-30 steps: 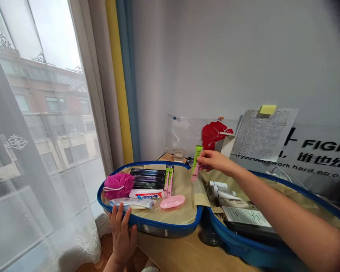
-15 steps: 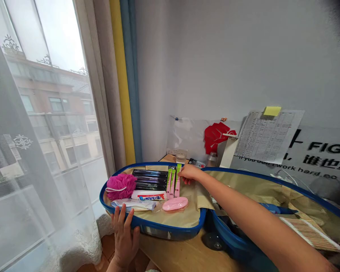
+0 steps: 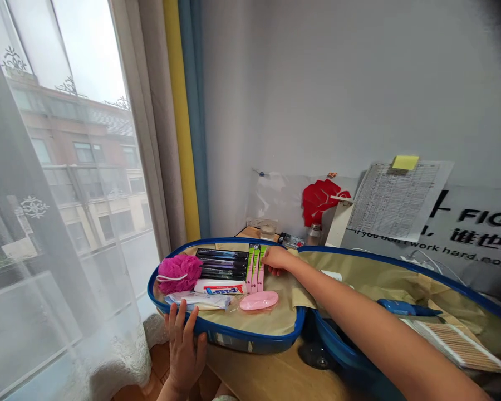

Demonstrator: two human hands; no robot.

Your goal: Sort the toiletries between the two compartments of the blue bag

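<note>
An open blue case (image 3: 250,341) with a beige lining lies on the table. In its left half are a magenta bath puff (image 3: 178,274), several dark pens (image 3: 223,264), a white tube (image 3: 220,287), a white plastic packet (image 3: 200,301) and a pink oval box (image 3: 259,301). Pink-and-green slim packs (image 3: 255,270) stand side by side at the right of the pens. My right hand (image 3: 276,260) has its fingers curled at the rightmost pack, touching its upper part. My left hand (image 3: 184,345) rests with spread fingers on the case's front-left rim.
The case's right half holds a blue tube (image 3: 407,308) and a pack of thin sticks (image 3: 455,345). Behind stand a glass jar (image 3: 314,234) and a small clear cup (image 3: 268,230). A curtained window is at the left, a wall with papers behind.
The rightmost pink-and-green pack has shifted slightly left, against the other packs, with my right hand still at it. My left hand has stayed on the rim.
</note>
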